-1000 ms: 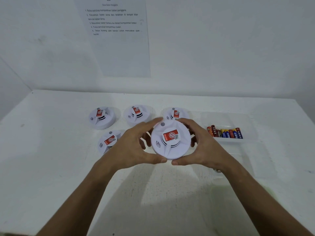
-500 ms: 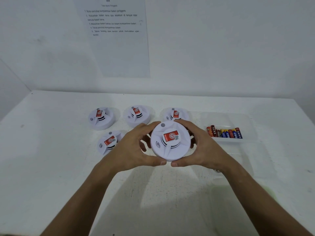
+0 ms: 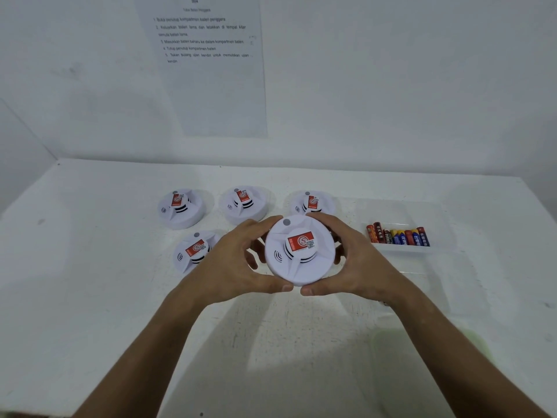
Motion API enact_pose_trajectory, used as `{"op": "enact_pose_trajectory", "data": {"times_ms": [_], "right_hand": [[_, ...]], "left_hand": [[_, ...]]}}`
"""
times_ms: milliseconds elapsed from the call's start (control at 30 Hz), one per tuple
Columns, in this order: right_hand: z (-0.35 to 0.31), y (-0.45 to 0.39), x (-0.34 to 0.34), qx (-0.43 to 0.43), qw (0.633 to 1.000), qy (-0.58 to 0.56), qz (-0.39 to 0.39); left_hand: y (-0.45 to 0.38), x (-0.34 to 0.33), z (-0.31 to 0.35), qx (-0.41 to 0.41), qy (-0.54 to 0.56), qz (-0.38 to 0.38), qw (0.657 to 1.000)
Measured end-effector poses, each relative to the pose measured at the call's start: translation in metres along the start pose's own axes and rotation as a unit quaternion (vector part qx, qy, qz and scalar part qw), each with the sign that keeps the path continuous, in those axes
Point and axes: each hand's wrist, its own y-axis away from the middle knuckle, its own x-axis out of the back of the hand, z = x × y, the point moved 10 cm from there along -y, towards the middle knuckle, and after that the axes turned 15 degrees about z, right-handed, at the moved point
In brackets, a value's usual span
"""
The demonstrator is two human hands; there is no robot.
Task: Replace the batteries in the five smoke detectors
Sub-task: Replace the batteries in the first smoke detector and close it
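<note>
A round white smoke detector (image 3: 298,251) with a red label is held above the white table, face up. My left hand (image 3: 232,260) grips its left rim and my right hand (image 3: 358,263) grips its right rim, thumbs meeting at the near edge. Several other white detectors lie on the table: one at the far left (image 3: 180,208), one in the back middle (image 3: 245,203), one at the back right (image 3: 313,202) partly behind the held one, and one at the near left (image 3: 194,251). Several red and blue batteries (image 3: 398,235) lie in a clear tray (image 3: 401,211) to the right.
The white table (image 3: 90,282) meets a white wall at the back. A printed instruction sheet (image 3: 208,64) hangs on that wall. A second clear tray (image 3: 428,351) sits at the near right under my right forearm.
Both hands have lifted the held detector slightly up and towards me. Nothing else has moved.
</note>
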Motion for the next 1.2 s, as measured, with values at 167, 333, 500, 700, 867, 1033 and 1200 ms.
{"op": "enact_pose_trajectory", "data": {"times_ms": [167,333,500,700,867,1033,1200], "right_hand": [[0.001,0.0,-0.004,0.002,1.0,0.004,-0.004],[0.001,0.0,-0.005,0.001,1.0,0.007,-0.003],[0.002,-0.001,-0.006,0.001,1.0,0.008,-0.004],[0.003,-0.003,-0.007,-0.001,1.0,0.011,-0.005],[0.004,-0.003,-0.009,0.0,1.0,0.011,-0.006],[0.008,-0.003,-0.011,-0.002,1.0,0.02,-0.009],[0.01,-0.003,-0.011,-0.006,1.0,0.017,-0.01]], "left_hand": [[0.001,0.001,-0.004,0.008,0.0,0.003,1.0],[0.002,0.001,-0.005,0.004,0.002,-0.001,1.0],[0.0,0.001,-0.007,0.009,-0.006,-0.004,1.0],[-0.001,0.002,-0.006,0.011,-0.003,-0.005,1.0],[-0.001,0.003,-0.01,0.015,-0.007,-0.008,1.0],[0.0,0.001,-0.013,0.012,-0.011,-0.009,1.0],[-0.001,0.001,-0.015,0.016,-0.008,-0.007,1.0]]}}
